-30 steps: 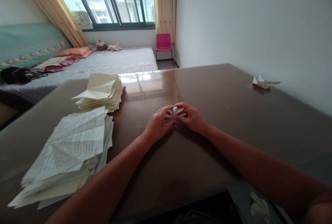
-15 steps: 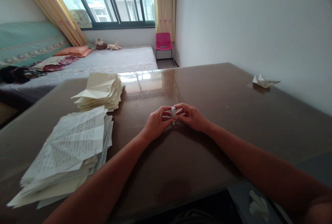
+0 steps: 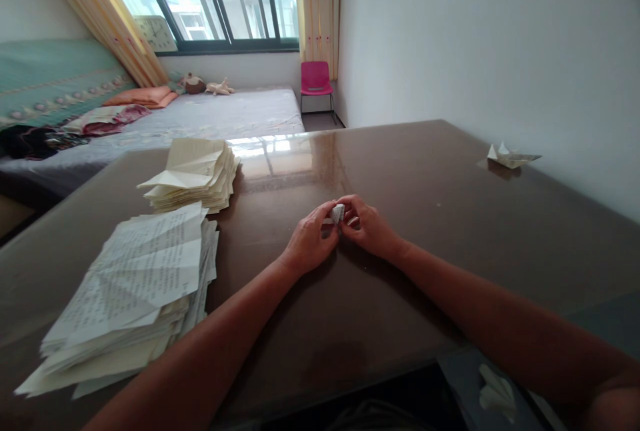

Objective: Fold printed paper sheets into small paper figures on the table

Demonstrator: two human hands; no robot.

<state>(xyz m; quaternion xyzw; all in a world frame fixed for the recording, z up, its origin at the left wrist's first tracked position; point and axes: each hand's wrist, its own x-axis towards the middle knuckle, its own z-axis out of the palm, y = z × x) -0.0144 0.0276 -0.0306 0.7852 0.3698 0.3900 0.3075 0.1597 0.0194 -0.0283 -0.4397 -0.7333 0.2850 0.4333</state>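
Between my fingertips, just above the brown table [image 3: 390, 171], is a small folded piece of printed paper [image 3: 338, 213]. My left hand [image 3: 314, 236] grips its left side with bent fingers and thumb. On its right side, my right hand [image 3: 367, 226] pinches it in the same way. The paper looks compact and pointed at the bottom; its lower part is partly covered by my fingers. Both forearms rest low over the near half of the table.
Left of my arms lie a stack of printed white sheets [image 3: 135, 278] and, behind it, a stack of yellowish creased sheets [image 3: 195, 174]. A folded paper boat [image 3: 510, 158] stands at the right near the wall. Beyond the table are a bed [image 3: 250, 108] and a pink chair [image 3: 315, 78].
The folded paper has turned from a narrow edge-on look to a wider face. My left hand has shifted slightly right and its fingers have drawn closer together.
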